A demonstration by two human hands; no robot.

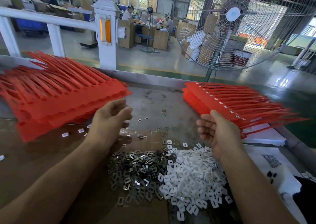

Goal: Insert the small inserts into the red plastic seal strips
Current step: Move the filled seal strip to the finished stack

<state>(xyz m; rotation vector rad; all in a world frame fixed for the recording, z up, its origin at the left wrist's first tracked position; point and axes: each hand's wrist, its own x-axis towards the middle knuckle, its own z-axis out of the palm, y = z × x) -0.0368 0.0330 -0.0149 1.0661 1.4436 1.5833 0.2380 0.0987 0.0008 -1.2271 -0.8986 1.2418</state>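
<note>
One stack fitted, a larger stack left.
Both hands, left (109,119) and right (220,131), were held apart, empty; fitted red strips (222,99) lay beyond the right, unfilled strips (65,93) beyond the left, inserts (191,172) heaped beneath on the surface (153,100).

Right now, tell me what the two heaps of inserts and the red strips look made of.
Dark inserts: probably stamped metal, with shiny grey glints on the edges. White inserts: likely moulded plastic, opaque with a soft sheen. Red seal strips: plastic, uniformly coloured and semi-matte, with thin, flexible-looking tails.
</note>
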